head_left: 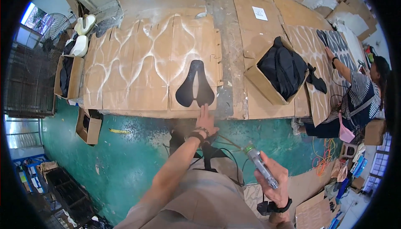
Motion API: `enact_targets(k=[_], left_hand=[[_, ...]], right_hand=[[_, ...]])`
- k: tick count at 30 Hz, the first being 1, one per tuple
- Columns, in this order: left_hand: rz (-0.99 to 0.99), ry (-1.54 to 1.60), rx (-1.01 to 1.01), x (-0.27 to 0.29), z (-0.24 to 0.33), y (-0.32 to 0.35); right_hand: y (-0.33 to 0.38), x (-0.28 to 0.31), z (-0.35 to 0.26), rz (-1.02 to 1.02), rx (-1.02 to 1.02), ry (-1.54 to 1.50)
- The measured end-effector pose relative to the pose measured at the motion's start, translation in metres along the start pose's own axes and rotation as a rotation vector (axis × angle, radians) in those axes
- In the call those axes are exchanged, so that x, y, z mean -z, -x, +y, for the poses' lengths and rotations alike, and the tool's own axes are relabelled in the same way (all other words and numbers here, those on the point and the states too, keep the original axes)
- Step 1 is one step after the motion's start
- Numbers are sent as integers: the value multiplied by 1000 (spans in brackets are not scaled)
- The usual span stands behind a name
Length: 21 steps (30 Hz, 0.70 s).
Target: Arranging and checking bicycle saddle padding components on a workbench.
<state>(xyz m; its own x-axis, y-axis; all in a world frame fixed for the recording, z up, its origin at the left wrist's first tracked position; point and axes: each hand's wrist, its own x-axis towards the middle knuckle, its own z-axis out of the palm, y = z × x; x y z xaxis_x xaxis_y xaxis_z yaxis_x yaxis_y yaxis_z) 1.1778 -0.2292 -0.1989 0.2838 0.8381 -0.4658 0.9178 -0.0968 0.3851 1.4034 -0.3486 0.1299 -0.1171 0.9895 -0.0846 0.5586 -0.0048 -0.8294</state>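
A black bicycle-saddle-shaped piece (189,87) with a long central slot lies on the cardboard (125,99), near its front edge. At the lower right lobe of that piece, the stretched fingertips of my left hand (205,122) reach its edge. The hand is open, with a dark band and a beaded bracelet at the wrist. Held out to the right over the floor, my right hand (273,176) is closed around a clear tube-shaped tool (261,166) with a green collar. A thin rod seems to run from the collar toward my left hand.
White curved outlines mark the cardboard. Rightward stands a carton (267,85) heaped with black pieces (284,70). Beyond it, another person (359,82) reaches over dark pieces (338,45). A fan (54,32) and small boxes (88,126) stand left; orange cords (323,158) lie on the floor.
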Motion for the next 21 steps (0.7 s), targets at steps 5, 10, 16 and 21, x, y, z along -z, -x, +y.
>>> enact_targets(k=[5,10,16,21], left_hand=[[37,-71,-43,-4,-4,4],[39,-37,-10,-7,-3,2],[6,-75,6,-6,-1,1],[-33,-74,5,-3,-1,1]], right_hand=[[3,1,0,-69,-24,-6],[1,6,1,-162,-28,33],[-7,0,-1,-301,78,-27],[-13,-5,-1,-164,58,-31]])
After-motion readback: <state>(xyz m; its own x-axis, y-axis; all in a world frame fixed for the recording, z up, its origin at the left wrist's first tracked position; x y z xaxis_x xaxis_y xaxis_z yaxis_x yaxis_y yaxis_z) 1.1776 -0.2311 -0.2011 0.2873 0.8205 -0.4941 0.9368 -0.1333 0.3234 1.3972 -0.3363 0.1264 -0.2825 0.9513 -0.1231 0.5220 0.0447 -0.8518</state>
